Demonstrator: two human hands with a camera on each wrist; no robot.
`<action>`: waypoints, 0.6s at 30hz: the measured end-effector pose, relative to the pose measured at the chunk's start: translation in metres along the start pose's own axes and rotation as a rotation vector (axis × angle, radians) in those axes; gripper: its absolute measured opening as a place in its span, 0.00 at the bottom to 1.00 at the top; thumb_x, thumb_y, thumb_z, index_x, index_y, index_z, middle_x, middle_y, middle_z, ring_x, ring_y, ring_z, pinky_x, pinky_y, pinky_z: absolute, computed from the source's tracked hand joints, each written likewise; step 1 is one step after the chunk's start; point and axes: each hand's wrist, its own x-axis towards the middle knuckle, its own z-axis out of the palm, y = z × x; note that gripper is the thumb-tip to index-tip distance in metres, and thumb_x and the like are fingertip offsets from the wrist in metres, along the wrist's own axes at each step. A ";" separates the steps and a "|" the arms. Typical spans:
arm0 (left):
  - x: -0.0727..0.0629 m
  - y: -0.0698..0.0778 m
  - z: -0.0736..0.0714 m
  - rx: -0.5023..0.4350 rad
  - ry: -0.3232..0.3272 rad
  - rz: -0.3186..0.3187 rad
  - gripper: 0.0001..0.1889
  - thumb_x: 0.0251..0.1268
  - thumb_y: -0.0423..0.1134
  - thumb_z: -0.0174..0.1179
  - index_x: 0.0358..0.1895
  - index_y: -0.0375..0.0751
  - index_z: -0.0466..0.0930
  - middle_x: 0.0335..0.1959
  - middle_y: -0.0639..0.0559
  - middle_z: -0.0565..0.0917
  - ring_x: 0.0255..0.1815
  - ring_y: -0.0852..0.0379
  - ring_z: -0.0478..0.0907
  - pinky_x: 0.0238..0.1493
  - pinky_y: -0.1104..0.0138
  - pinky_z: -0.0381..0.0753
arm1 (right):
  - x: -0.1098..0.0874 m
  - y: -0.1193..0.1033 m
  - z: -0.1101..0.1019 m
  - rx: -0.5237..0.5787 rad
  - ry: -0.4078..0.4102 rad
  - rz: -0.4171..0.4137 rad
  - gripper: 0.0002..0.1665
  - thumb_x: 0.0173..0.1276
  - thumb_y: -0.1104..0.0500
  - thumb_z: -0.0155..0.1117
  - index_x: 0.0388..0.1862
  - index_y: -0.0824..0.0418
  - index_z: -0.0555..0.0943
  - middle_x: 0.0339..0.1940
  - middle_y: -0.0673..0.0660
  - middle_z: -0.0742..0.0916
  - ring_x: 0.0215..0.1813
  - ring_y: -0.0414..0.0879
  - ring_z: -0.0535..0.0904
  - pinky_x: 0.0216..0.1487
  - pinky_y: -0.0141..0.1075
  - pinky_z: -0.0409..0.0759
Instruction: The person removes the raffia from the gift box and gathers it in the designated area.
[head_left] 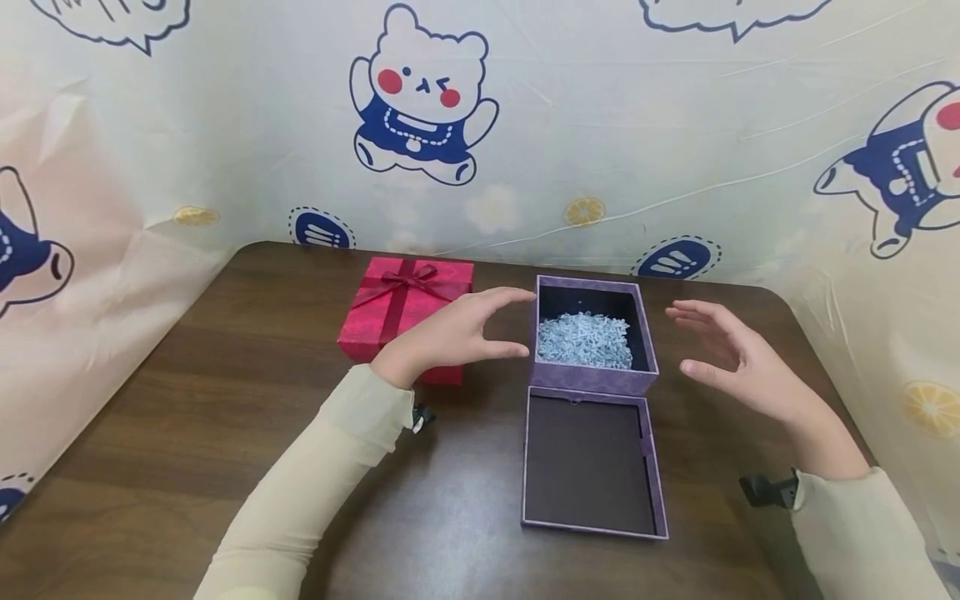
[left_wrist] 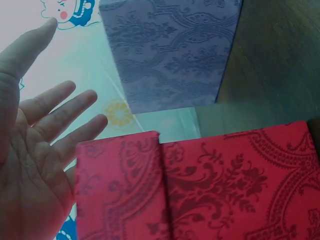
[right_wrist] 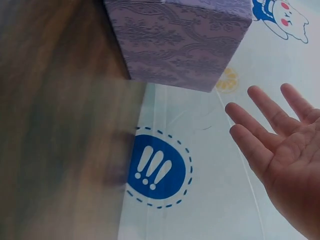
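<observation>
A purple box (head_left: 592,381) stands on the table with light blue shredded paper (head_left: 585,340) inside. Its lid (head_left: 592,467), dark on the inside, lies folded out toward the front. My left hand (head_left: 461,329) is at the box's left side, fingers extended, thumb apart, holding nothing. Just right of the box, apart from it, my right hand (head_left: 738,362) hovers with loosely bent fingers and nothing in it. A red gift box (head_left: 367,325) with a dark red ribbon bow sits to the left, partly hidden by my left hand and wrist. Both wrist views show patterned box sides.
The brown wooden table (head_left: 225,417) reaches back to a printed wall sheet (head_left: 570,125) with cartoon bears. Small dark wrist devices, including one on the right wrist (head_left: 768,490), sit by both sleeves.
</observation>
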 end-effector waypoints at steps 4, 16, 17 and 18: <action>0.005 -0.002 0.004 0.012 -0.022 -0.005 0.45 0.55 0.56 0.71 0.76 0.51 0.62 0.76 0.51 0.66 0.77 0.52 0.63 0.73 0.53 0.68 | 0.011 -0.003 0.000 0.017 -0.005 -0.028 0.42 0.63 0.74 0.65 0.74 0.64 0.62 0.70 0.44 0.75 0.70 0.28 0.69 0.64 0.15 0.67; 0.020 -0.001 0.011 0.071 -0.083 -0.022 0.50 0.52 0.60 0.71 0.78 0.52 0.57 0.78 0.52 0.62 0.79 0.52 0.59 0.75 0.53 0.65 | 0.045 -0.014 0.006 -0.007 -0.066 0.042 0.41 0.64 0.68 0.69 0.74 0.60 0.64 0.72 0.62 0.73 0.71 0.33 0.70 0.65 0.16 0.66; 0.021 -0.002 0.012 0.075 -0.087 -0.021 0.50 0.52 0.60 0.70 0.78 0.52 0.57 0.79 0.52 0.62 0.80 0.52 0.58 0.76 0.53 0.65 | 0.048 -0.014 0.007 -0.004 -0.076 0.053 0.41 0.64 0.67 0.69 0.74 0.60 0.64 0.72 0.61 0.73 0.72 0.35 0.70 0.65 0.17 0.67; 0.022 -0.002 0.013 0.079 -0.091 -0.019 0.51 0.52 0.61 0.70 0.78 0.52 0.57 0.79 0.52 0.61 0.80 0.52 0.58 0.76 0.53 0.64 | 0.050 -0.015 0.007 -0.007 -0.085 0.068 0.41 0.65 0.66 0.69 0.74 0.59 0.64 0.73 0.60 0.73 0.72 0.37 0.70 0.66 0.18 0.67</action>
